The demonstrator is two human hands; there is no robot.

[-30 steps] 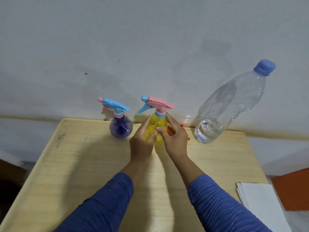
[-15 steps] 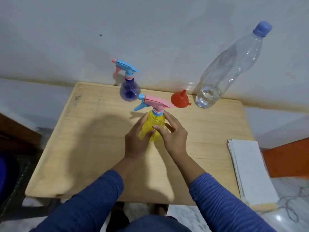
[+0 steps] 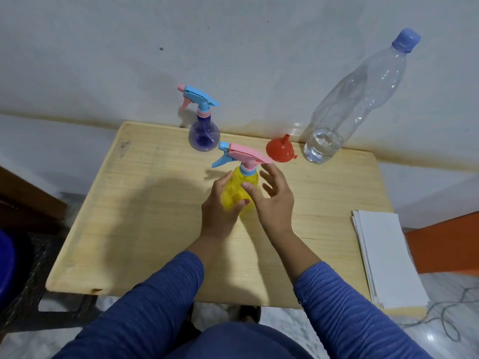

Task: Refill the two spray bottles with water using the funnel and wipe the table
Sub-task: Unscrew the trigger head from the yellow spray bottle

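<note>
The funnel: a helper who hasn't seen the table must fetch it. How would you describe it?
On the wooden table, look along the far edge by the wall. Between the purple spray bottle and the tall clear water bottle sits the small funnel, upside down with spout upward, the only red item there.

White paper stack (image 3: 386, 257) lies flat at the right edge of the tabletop, its near end reaching past the front edge. Behind stands a pale grey-white wall (image 3: 233, 47) bearing a small dark speck (image 3: 161, 49) and a brownish stain line along its foot; an orange surface (image 3: 448, 244) sits low at far right. Marbled light floor (image 3: 440, 320) below carries a thin grey cord (image 3: 445, 317) in loose loops at right, with a blue rounded object (image 3: 5, 270), cut off by the frame, at far left beside dark brown furniture (image 3: 23, 195).
</note>
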